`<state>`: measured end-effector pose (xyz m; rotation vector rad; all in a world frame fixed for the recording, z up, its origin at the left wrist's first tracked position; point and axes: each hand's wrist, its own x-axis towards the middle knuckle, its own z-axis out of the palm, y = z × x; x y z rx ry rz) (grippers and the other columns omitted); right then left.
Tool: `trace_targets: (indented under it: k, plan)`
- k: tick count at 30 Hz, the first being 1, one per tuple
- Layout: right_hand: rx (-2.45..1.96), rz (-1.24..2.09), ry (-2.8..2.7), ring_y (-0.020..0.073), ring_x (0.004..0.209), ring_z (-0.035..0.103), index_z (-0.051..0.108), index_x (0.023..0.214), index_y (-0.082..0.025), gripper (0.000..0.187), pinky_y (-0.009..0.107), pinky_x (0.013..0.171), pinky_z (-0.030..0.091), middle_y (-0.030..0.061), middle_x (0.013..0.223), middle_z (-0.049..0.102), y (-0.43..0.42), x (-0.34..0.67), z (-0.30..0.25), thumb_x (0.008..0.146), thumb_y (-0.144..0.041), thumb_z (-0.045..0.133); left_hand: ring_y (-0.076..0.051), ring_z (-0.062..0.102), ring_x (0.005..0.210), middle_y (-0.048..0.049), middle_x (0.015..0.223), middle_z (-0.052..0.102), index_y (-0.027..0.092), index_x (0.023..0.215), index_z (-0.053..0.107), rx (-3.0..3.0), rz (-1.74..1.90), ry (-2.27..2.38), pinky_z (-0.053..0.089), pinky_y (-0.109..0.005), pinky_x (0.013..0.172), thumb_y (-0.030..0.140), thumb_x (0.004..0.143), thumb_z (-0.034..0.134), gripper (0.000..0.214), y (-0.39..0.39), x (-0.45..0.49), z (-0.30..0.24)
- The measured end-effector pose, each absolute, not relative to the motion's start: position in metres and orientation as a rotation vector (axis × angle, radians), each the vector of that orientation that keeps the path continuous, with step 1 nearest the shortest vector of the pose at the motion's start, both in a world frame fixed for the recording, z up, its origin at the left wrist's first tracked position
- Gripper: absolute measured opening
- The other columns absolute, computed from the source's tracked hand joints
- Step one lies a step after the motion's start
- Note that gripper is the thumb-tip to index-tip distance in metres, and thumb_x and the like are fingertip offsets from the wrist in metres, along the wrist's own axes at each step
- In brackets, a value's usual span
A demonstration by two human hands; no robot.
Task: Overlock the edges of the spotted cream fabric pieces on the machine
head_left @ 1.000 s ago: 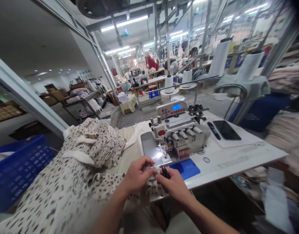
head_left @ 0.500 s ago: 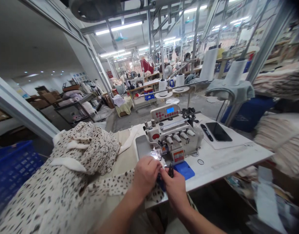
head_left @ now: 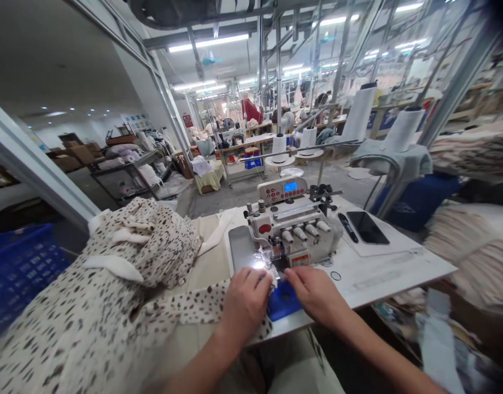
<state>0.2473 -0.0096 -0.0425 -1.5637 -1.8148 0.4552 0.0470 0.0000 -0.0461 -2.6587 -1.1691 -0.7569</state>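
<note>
We're pinching the spotted fabric (head_left: 202,309) at the front of the overlocker (head_left: 292,224), left hand (head_left: 246,302) with fingers closed on it. Right hand (head_left: 317,295) is lying with fingers open and empty, just beside the blue pad (head_left: 283,301) on the white surface (head_left: 382,276).

Cream dark-spotted fabric (head_left: 91,306), loosely bunched, heaped in soft folds

head camera | worn on person's head | faces forward and down | close above left hand (head_left: 245,305), right hand (head_left: 316,293)
</note>
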Motion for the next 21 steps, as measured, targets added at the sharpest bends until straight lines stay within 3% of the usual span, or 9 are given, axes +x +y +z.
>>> trace_targets:
  k: [5, 18, 21]
  plan:
    - [-1.772, -0.056, -2.161, 0.0215, 0.061, 0.065, 0.07, 0.069, -0.019, 0.039, 0.031, 0.056, 0.028, 0.0119, 0.071, 0.073, -0.004, 0.244, -0.029, 0.098, -0.034, 0.048, -0.024, 0.056, 0.097, -0.0072, 0.105, 0.067, 0.021, 0.111, 0.064, -2.646, -0.801, -1.163, 0.042, -0.04, 0.08, 0.021, 0.099, 0.052, 0.017, 0.0, 0.047, -0.05]
    - [-1.772, -0.223, -2.22, 0.0204, 0.063, 0.069, 0.072, 0.071, -0.019, 0.035, 0.028, 0.053, 0.026, 0.0076, 0.071, 0.073, -0.005, 0.236, -0.029, 0.098, -0.029, 0.052, -0.022, 0.056, 0.095, -0.0063, 0.104, 0.067, 0.02, 0.108, 0.066, -2.625, -0.793, -1.133, 0.043, -0.038, 0.077, 0.022, 0.099, 0.053, 0.016, 0.002, 0.046, -0.053]
    - [-1.758, -0.225, -2.23, 0.0196, 0.061, 0.068, 0.073, 0.071, -0.019, 0.034, 0.029, 0.052, 0.025, 0.0077, 0.07, 0.073, -0.003, 0.236, -0.032, 0.097, -0.028, 0.052, -0.024, 0.055, 0.104, -0.0079, 0.114, 0.066, 0.02, 0.111, 0.066, -2.588, -0.757, -1.124, 0.044, -0.04, 0.085, 0.02, 0.099, 0.052, 0.018, 0.001, 0.046, -0.052]
